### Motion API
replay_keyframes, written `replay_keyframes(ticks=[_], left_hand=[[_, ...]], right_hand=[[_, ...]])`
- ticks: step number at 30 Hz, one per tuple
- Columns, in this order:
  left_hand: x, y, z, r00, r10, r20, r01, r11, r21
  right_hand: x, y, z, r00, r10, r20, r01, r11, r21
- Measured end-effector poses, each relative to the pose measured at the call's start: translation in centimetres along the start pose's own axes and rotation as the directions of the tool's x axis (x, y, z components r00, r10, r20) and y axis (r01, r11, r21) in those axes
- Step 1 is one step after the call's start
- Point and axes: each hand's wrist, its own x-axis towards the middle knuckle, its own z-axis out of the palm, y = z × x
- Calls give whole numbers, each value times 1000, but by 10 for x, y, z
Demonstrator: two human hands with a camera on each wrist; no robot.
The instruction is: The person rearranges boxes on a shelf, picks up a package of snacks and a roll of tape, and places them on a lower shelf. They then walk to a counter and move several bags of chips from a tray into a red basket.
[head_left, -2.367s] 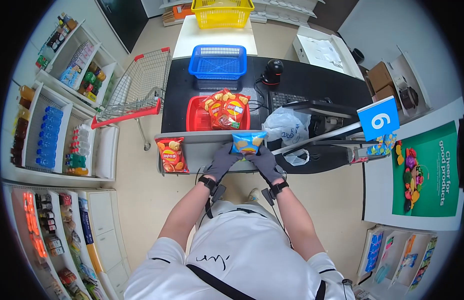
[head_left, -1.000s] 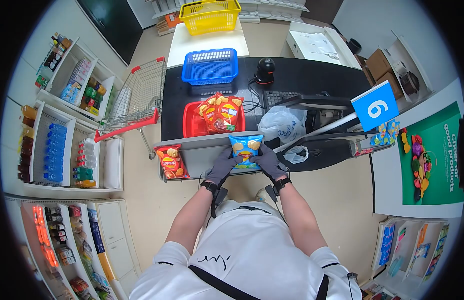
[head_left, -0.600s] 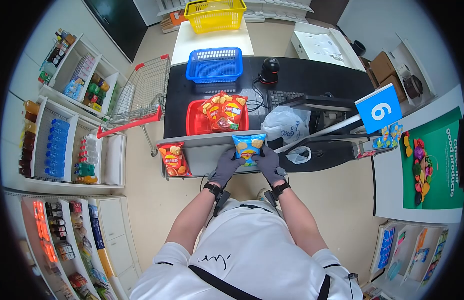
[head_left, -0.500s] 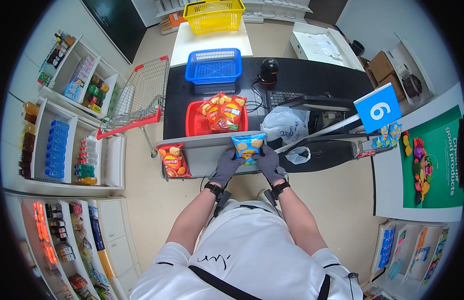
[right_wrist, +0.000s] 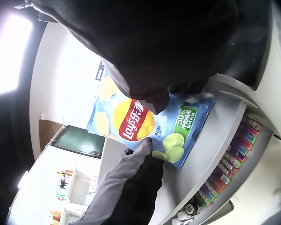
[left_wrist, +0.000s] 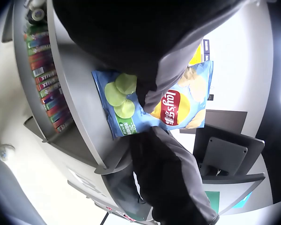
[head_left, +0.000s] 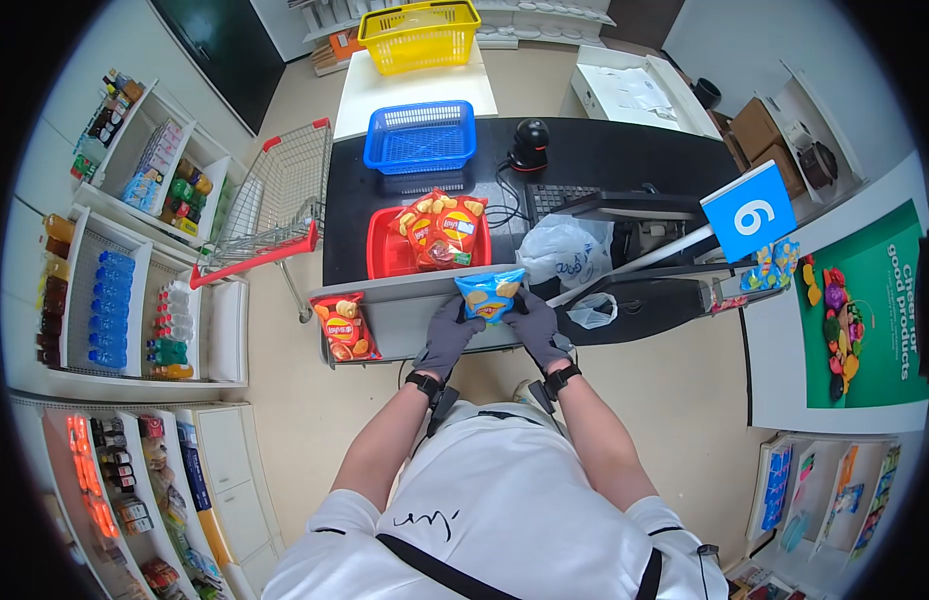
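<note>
A blue Lay's potato chip bag (head_left: 489,293) is held up between both gloved hands over the grey ledge at the counter's front. My left hand (head_left: 448,338) grips its left side, and my right hand (head_left: 534,326) grips its right side. In the left wrist view the thumbs press on the front of the bag (left_wrist: 171,108), beside its red and yellow logo. Green slices and a green "-50%" label show on the bag (right_wrist: 136,122) in the right wrist view. A red chip bag (head_left: 346,328) lies at the ledge's left end.
Red chip bags (head_left: 444,232) fill a red basket (head_left: 378,250) on the black counter. Behind it stand a blue basket (head_left: 420,150) and a black scanner (head_left: 530,146). A plastic bag (head_left: 566,248) and a number sign (head_left: 750,212) are right; a shopping cart (head_left: 269,205) is left.
Both hands keep hold of the blue chip bag. Its front turned up toward the head camera by 1.0 s ago, and now it tilts so its face looks shorter again. The head view shifts slightly.
</note>
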Motion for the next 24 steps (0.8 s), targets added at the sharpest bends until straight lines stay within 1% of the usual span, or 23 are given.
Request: replay_keyframes(ticks=[3, 4, 6, 7, 9, 10, 11, 12, 13, 16, 17, 19, 20, 21, 23, 24], left_hand=[[-4, -5, -6, 1000, 13, 8, -12, 999, -38], [-6, -5, -9, 999, 31, -22, -30, 999, 33], [-10, -3, -14, 995, 71, -66, -59, 982, 178], [-12, -3, -18, 996, 71, -49, -61, 981, 183], [-22, -3, -25, 991, 81, -110, -66, 990, 126], [-26, -3, -28, 987, 84, -136, -71, 993, 98], [-33, -1, -32, 991, 86, -107, -75, 992, 104], [-42, 0, -35, 989, 71, -133, -68, 997, 24], [-51, 2, -38, 986, 53, -157, -63, 996, -58], [-79, -12, -44, 997, 29, -72, -32, 998, -46], [-86, -19, -43, 999, 28, -44, -30, 998, -50], [-98, -30, -34, 992, -51, 117, 58, 997, -59], [-103, -32, -19, 975, -87, 203, 101, 993, -57], [-107, -32, -1, 967, -83, 243, 100, 993, -58], [-114, -18, 33, 918, -137, 373, 162, 986, -37], [-112, -11, 51, 889, -157, 430, 183, 983, -19]], right_hand=[[-9, -14, -3, 1000, -27, -15, 27, 1000, -7], [-12, -19, -4, 999, -41, -25, 40, 999, -9], [-22, -34, -8, 999, -18, -27, 18, 1000, -6], [-27, -42, -11, 1000, 1, -28, -1, 1000, -3], [-39, -59, -18, 998, 31, -56, -30, 999, 9], [-48, -67, -23, 996, 89, -31, -90, 996, -26], [-58, -73, -28, 989, 149, -9, -149, 987, -61], [-67, -74, -31, 978, 211, 11, -209, 973, -95], [-79, -71, -33, 975, 221, -16, -221, 972, -84], [-119, -55, -42, 958, 282, -51, -284, 957, -50], [-130, -38, -41, 957, 287, -47, -286, 958, 35], [-154, -7, -48, 955, 294, -48, -279, 939, 203], [-167, 2, -55, 947, 310, -83, -288, 935, 205], [-177, 10, -61, 944, 319, -81, -291, 925, 242], [-194, 21, -77, 945, 318, -80, -277, 904, 325], [-202, 25, -90, 942, 316, -117, -262, 905, 334]])
